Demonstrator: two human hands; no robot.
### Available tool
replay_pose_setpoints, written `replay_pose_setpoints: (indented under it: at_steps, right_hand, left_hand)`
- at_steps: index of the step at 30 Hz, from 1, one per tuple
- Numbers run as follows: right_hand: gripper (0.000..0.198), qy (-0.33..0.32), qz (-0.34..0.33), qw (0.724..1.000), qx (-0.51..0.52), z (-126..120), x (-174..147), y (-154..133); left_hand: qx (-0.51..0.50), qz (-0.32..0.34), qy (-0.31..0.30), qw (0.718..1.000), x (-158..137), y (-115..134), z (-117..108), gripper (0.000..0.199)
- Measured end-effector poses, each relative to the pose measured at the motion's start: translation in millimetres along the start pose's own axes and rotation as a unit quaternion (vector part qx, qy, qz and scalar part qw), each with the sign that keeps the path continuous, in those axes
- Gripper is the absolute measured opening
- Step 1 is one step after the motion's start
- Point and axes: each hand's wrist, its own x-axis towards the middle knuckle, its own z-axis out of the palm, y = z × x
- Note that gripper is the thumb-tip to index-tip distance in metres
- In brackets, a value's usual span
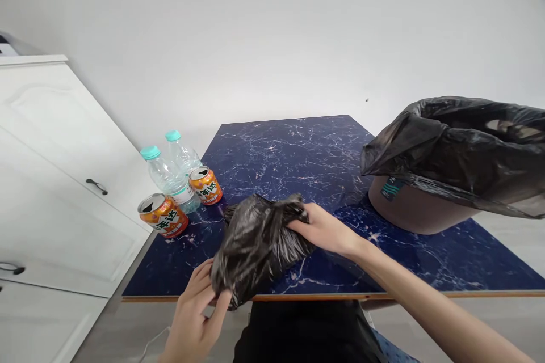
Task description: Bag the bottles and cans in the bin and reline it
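A crumpled black plastic bag (258,238) is stretched between my two hands over the front edge of the table. My left hand (198,303) grips its lower left corner, thumb on top and the other fingers partly hidden beneath. At the bag's upper right, my right hand (317,229) pinches the gathered plastic, its fingertips tucked into the folds. Whether anything is inside the bag, I cannot tell.
Two open orange cans (163,215) and two clear bottles with teal caps (150,152) stand at the left of the blue marble-patterned table (281,153). On the right sits a bin (417,212) lined with a black bag (460,147). White cabinets (63,164) flank the left.
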Motion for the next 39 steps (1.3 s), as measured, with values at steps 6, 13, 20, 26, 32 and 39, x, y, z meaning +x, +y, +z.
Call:
replay_pose_setpoints:
  at_steps: [6,13,20,26,32,39]
  right_hand:
    - [0.031,0.055,0.057,0.996,-0.034,8.6,57.1,9.6]
    - [0.068,0.192,-0.076,0.969,-0.135,28.5,6.2,-2.6]
    - [0.061,0.163,-0.178,0.900,-0.363,74.5,-37.7,2.4]
    - [0.059,0.090,-0.227,0.885,-0.397,97.5,-7.8,-10.8]
    - [0.063,0.023,-0.189,0.915,-0.356,117.7,30.7,-3.3]
    - [0.067,-0.002,-0.162,0.935,-0.317,111.6,44.6,13.9]
  left_hand:
    - [0.074,-0.113,0.146,0.980,11.4,11.6,12.4,0.020]
    - [0.159,0.060,0.036,0.985,27.9,15.7,1.9,0.042]
    - [0.233,0.060,-0.047,0.970,20.4,-1.8,19.6,0.057]
    - [0.264,0.044,-0.038,0.963,4.4,-9.1,32.8,0.067]
    - [0.268,0.053,-0.050,0.961,4.3,-16.5,30.4,0.067]
    - [0.227,0.008,-0.028,0.974,-0.4,-32.1,25.2,0.066]
